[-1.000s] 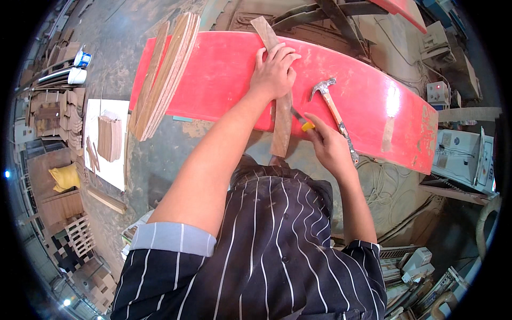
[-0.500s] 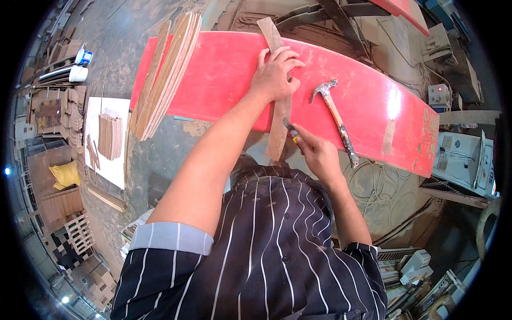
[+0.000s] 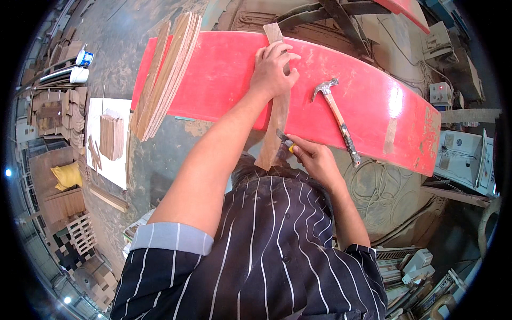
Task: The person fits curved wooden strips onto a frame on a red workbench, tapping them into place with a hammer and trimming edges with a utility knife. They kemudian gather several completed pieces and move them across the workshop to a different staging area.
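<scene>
A thin, slightly curved wooden strip [image 3: 279, 112] lies across the red panel, its near end sticking out over the edge toward my body. My left hand [image 3: 271, 69] holds its far part, thumb on the right side and fingers bent over the wood. In my right hand [image 3: 316, 158] is a utility knife [image 3: 285, 140] with a grey blade and a yellow part at the handle. Its blade meets the strip's right edge near the panel's front. The knife's rear is hidden in my fingers. A claw hammer [image 3: 336, 114] with a worn wooden handle lies right of the strip.
The red panel [image 3: 224, 69] spans the work area. Several wooden strips [image 3: 169, 74] are stacked across its left end. A white board [image 3: 106, 170] with cut wood pieces lies further left. Coiled cable [image 3: 376, 186] is on the floor to the right, near a white machine [image 3: 464, 160].
The strip has turned a little and slid toward me, its near end now further left. My right hand and the knife have moved slightly left and nearer; my left hand has shifted a little.
</scene>
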A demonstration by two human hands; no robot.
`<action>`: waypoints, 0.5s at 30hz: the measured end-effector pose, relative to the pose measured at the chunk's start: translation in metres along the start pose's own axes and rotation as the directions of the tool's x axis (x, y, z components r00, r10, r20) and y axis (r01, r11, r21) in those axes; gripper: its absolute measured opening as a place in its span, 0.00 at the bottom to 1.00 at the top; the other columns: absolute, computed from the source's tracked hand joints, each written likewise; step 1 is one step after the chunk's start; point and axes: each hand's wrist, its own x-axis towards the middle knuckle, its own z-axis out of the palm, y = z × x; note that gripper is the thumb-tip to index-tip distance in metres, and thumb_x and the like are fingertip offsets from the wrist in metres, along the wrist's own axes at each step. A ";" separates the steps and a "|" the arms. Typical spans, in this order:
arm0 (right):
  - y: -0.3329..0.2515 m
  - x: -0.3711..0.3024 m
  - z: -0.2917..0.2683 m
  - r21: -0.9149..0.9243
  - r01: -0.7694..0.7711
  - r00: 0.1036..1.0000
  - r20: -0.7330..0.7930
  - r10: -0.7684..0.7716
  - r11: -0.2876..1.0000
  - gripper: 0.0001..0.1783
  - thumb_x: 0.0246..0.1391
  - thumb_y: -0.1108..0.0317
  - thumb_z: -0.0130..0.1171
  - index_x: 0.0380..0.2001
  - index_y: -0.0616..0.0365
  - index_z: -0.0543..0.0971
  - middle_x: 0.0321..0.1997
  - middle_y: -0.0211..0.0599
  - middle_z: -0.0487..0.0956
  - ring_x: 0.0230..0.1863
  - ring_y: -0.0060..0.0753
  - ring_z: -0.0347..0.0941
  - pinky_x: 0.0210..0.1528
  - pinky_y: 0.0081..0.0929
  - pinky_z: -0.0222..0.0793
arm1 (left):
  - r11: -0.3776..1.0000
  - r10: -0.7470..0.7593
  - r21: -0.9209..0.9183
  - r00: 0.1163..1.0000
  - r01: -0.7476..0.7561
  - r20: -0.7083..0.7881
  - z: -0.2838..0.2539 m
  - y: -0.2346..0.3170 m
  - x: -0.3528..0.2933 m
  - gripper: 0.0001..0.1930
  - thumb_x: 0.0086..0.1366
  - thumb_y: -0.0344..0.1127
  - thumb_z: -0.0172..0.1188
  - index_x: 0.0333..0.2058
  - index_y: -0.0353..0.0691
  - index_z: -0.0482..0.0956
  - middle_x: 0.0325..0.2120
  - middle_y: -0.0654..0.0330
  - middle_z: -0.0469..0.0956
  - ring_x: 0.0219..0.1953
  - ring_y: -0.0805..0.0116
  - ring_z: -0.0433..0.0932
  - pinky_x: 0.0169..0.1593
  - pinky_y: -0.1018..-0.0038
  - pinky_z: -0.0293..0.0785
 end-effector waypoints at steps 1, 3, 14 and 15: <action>0.000 0.000 -0.001 0.000 0.000 1.000 0.001 0.000 1.000 0.21 0.69 0.65 0.63 0.64 0.46 0.82 0.32 0.38 0.83 0.30 0.25 0.75 0.40 0.31 0.76 | 1.000 -0.002 -0.001 1.000 0.002 -0.001 0.000 0.000 0.000 0.17 0.58 0.37 0.66 0.47 0.51 0.87 0.59 0.61 0.77 0.69 0.59 0.69 0.73 0.53 0.56; -0.004 -0.001 -0.004 -0.009 0.015 1.000 0.021 -0.015 1.000 0.21 0.68 0.65 0.63 0.64 0.46 0.82 0.32 0.38 0.83 0.29 0.26 0.75 0.40 0.31 0.76 | 1.000 -0.007 -0.004 1.000 0.007 0.001 0.001 0.000 0.001 0.17 0.57 0.38 0.66 0.47 0.49 0.86 0.59 0.61 0.77 0.70 0.60 0.67 0.74 0.55 0.55; -0.001 -0.003 -0.003 -0.017 0.054 0.999 0.011 -0.054 0.998 0.19 0.68 0.64 0.64 0.59 0.54 0.83 0.37 0.38 0.86 0.32 0.28 0.79 0.41 0.33 0.77 | 0.999 -0.032 0.038 0.999 0.031 0.038 0.000 0.002 0.001 0.20 0.57 0.37 0.64 0.50 0.48 0.85 0.60 0.60 0.75 0.71 0.62 0.65 0.75 0.56 0.53; -0.003 -0.003 -0.003 0.001 0.038 0.999 0.012 -0.038 0.999 0.18 0.68 0.64 0.64 0.59 0.55 0.83 0.37 0.38 0.86 0.33 0.28 0.80 0.41 0.33 0.77 | 0.998 -0.040 0.043 0.998 0.038 0.046 0.000 0.002 0.001 0.20 0.58 0.37 0.63 0.50 0.48 0.85 0.60 0.60 0.75 0.71 0.63 0.65 0.75 0.56 0.52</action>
